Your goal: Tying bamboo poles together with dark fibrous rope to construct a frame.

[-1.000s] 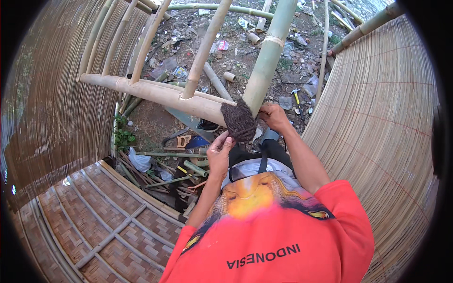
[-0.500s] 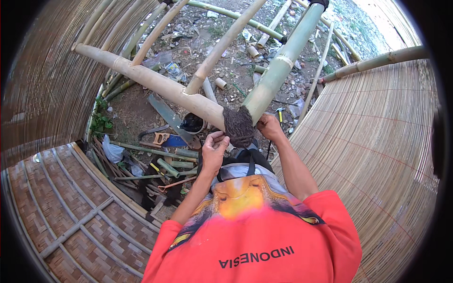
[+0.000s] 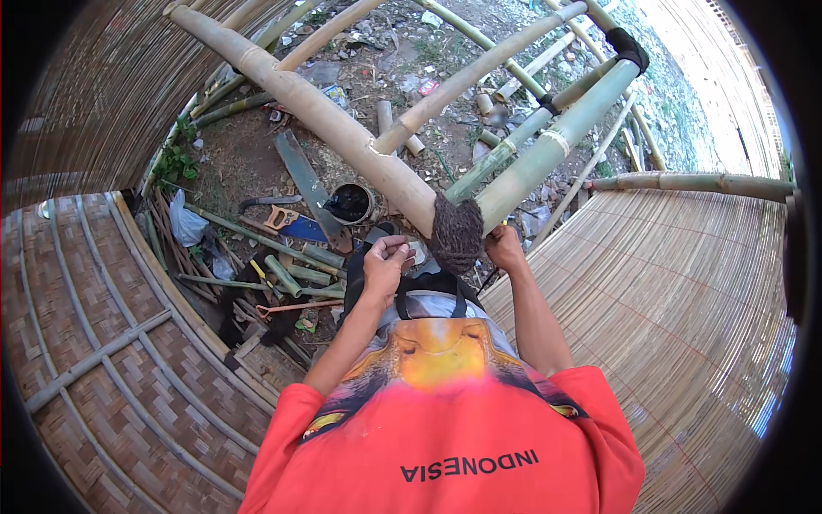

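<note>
A thick wrapping of dark brown fibre rope [image 3: 456,236] binds the corner where a tan bamboo pole [image 3: 342,141] meets a greener bamboo pole [image 3: 548,154]. Close to the right side of this lashing, my right hand [image 3: 505,248] is closed, with a thin dark strand showing just below it; its grip is mostly hidden. Left of the wrapping and apart from it, my left hand [image 3: 385,267] hovers with loosely curled fingers, thumb and forefinger slightly separated. Nothing shows between them.
Below lie a handsaw [image 3: 295,224], a bucket with dark contents [image 3: 351,204], cut bamboo pieces [image 3: 282,276] and a white plastic bag [image 3: 187,221]. A woven bamboo panel [image 3: 111,368] stands at left, a slatted blind [image 3: 651,317] at right. Litter covers the ground beyond.
My left hand has come away from the lashing. My right hand stays closed beside it. The view has shifted, so the frame sits further right and the bucket shows more fully.
</note>
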Tool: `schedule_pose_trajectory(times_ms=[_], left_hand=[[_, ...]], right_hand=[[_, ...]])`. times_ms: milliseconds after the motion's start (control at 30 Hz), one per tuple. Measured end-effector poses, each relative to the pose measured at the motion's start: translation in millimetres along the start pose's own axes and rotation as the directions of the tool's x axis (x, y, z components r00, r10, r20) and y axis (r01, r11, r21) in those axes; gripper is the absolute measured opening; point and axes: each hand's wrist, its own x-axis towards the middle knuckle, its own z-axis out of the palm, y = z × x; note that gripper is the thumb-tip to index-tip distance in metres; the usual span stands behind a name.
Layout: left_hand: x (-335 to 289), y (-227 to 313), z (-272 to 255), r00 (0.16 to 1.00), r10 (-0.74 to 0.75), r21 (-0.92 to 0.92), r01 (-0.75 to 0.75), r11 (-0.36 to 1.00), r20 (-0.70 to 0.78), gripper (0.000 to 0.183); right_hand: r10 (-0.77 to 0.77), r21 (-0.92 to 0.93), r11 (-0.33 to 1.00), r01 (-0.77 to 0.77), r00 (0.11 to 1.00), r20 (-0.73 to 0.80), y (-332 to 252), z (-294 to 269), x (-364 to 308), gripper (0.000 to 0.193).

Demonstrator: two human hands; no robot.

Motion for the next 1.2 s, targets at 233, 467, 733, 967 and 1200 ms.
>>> schedule_pose_trajectory(times_ms=[233,467,733,967,1200], left_hand=[[12.3,-2.5,2.4,0.992,-0.069,0.014,0.068,0.998,0.106,0.027],[20.3,0.8,-1.7,0.962,-0.249,0.007,0.25,0.968,0.109,0.035],[35.2,-18.9,-0.6,0.834,-0.345,-0.145,0.441,0.886,0.43,0.035],[32.3,2.6,-13.6,0.75,-0.326,-0.082,0.45,0.889,0.576,0.031],[17.7,1.2,-9.6,0.754,-0.275,0.097,0.273,0.957,0.596,0.023]], right_hand=[[0.006,-0.063,0.998,-0.008,1.0,-0.025,35.7,-2.7,-7.7,0.024],[0.225,-0.056,0.973,-0.224,0.974,0.004,-21.7,-13.6,-80.8,0.02],[0.537,0.15,0.838,-0.525,0.841,-0.056,-47.2,50.8,-187.0,0.022],[0.577,0.157,0.813,-0.561,0.813,-0.082,-103.6,92.7,-197.0,0.028],[0.619,0.243,0.781,-0.575,0.766,-0.176,-121.4,118.7,-203.4,0.025]])
